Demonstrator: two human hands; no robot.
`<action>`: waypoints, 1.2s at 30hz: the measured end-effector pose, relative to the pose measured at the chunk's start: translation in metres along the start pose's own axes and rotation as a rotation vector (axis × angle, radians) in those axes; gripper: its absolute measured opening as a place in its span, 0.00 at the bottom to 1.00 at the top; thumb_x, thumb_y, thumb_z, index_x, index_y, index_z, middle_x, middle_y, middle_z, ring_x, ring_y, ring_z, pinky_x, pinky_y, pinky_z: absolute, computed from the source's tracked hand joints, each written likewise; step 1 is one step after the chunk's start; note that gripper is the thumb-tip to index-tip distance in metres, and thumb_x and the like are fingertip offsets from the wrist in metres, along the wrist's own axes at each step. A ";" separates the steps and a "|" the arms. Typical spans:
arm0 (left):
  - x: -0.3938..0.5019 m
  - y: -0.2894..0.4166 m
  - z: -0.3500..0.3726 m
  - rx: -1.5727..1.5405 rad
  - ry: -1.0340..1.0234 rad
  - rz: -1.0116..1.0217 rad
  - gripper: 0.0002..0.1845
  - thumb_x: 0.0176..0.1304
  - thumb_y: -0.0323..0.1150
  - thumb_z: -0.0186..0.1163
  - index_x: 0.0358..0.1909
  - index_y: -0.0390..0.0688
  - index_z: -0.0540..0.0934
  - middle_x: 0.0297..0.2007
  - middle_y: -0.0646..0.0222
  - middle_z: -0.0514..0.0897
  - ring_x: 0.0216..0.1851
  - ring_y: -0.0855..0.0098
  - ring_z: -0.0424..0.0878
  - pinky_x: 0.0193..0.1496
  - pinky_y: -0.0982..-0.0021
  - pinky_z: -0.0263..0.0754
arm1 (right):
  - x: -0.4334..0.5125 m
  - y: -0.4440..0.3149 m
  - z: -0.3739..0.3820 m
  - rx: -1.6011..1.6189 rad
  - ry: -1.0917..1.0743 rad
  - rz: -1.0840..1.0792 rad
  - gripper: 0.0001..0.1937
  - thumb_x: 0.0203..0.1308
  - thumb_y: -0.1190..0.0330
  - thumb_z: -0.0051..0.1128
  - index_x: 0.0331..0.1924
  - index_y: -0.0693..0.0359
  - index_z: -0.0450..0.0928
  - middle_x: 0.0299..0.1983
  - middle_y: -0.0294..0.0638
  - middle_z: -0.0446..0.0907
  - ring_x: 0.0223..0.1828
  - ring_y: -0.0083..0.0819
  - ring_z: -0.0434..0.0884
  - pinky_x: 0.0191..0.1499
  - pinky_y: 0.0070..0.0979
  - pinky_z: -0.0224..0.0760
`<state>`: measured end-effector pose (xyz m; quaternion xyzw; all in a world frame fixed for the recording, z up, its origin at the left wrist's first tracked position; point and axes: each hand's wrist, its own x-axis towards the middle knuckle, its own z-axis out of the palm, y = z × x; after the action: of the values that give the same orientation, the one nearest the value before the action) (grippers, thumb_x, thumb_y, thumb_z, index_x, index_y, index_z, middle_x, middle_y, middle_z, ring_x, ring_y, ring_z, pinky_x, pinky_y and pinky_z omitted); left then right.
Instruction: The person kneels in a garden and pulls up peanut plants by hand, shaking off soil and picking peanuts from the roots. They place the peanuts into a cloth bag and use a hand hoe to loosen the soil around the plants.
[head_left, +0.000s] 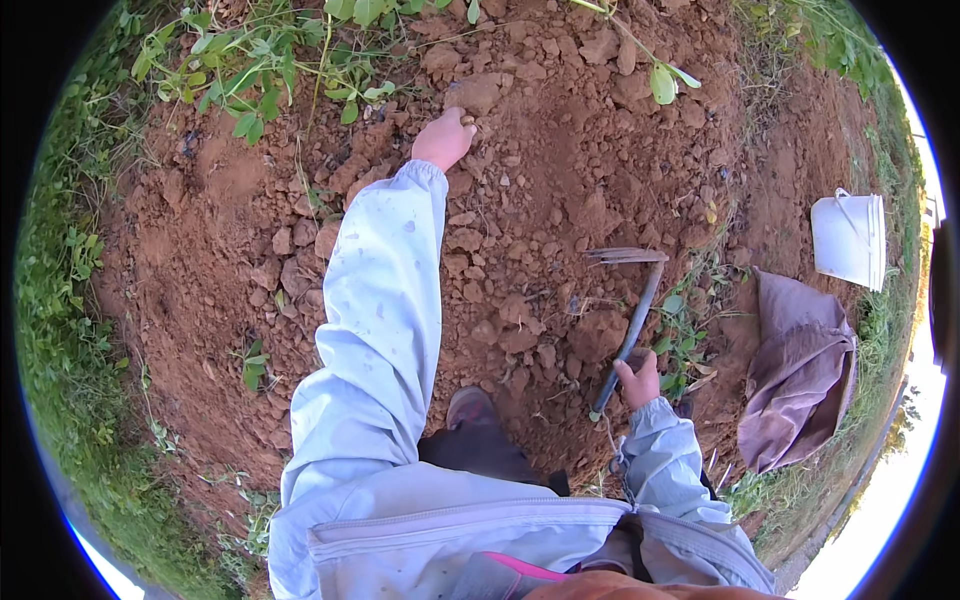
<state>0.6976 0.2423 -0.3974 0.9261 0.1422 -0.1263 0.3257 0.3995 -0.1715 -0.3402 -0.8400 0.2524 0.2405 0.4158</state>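
Observation:
My left hand (444, 139) reaches forward to the dug reddish soil (540, 172). Its fingers are curled around a small brownish lump (468, 121), perhaps a peanut pod or a clod; which one I cannot tell. A larger clod (478, 91) lies just beyond the fingertips. My right hand (640, 379) grips the lower handle of a short hand hoe (637, 315). The tool's tined metal head (626, 256) points left, over the loose clods. Both arms wear pale blue sleeves.
A white plastic bucket (847, 238) stands at the right, with a brownish cloth sack (799, 367) nearer to me. Leafy green plants (251, 75) lie at the upper left. My shoe (472, 407) rests on the soil between my arms. Grass and weeds (75, 420) border the left side.

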 end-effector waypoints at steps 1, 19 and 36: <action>0.003 -0.003 0.001 0.003 -0.002 0.026 0.19 0.59 0.44 0.55 0.48 0.43 0.75 0.43 0.53 0.82 0.47 0.51 0.78 0.50 0.56 0.71 | 0.004 0.001 0.002 -0.084 -0.014 0.023 0.22 0.55 0.65 0.62 0.48 0.70 0.67 0.38 0.45 0.78 0.38 0.30 0.79 0.43 0.27 0.73; -0.120 0.025 -0.026 -1.993 -0.807 -0.004 0.17 0.70 0.42 0.40 0.43 0.39 0.72 0.23 0.67 0.73 0.21 0.76 0.66 0.21 0.77 0.58 | -0.025 -0.119 -0.028 0.541 -0.068 -0.059 0.12 0.60 0.70 0.48 0.45 0.65 0.65 0.22 0.36 0.69 0.13 0.22 0.67 0.15 0.20 0.62; -0.226 0.084 0.002 -1.479 -1.350 -0.078 0.24 0.65 0.50 0.51 0.36 0.35 0.77 0.14 0.66 0.71 0.12 0.78 0.62 0.16 0.78 0.52 | -0.017 -0.210 0.017 1.108 -0.557 -0.202 0.12 0.59 0.72 0.52 0.42 0.64 0.62 0.39 0.60 0.78 0.14 0.24 0.71 0.18 0.20 0.67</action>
<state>0.5165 0.1369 -0.2774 0.2200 0.0006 -0.5158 0.8280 0.5142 -0.0434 -0.2180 -0.4252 0.1414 0.2433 0.8603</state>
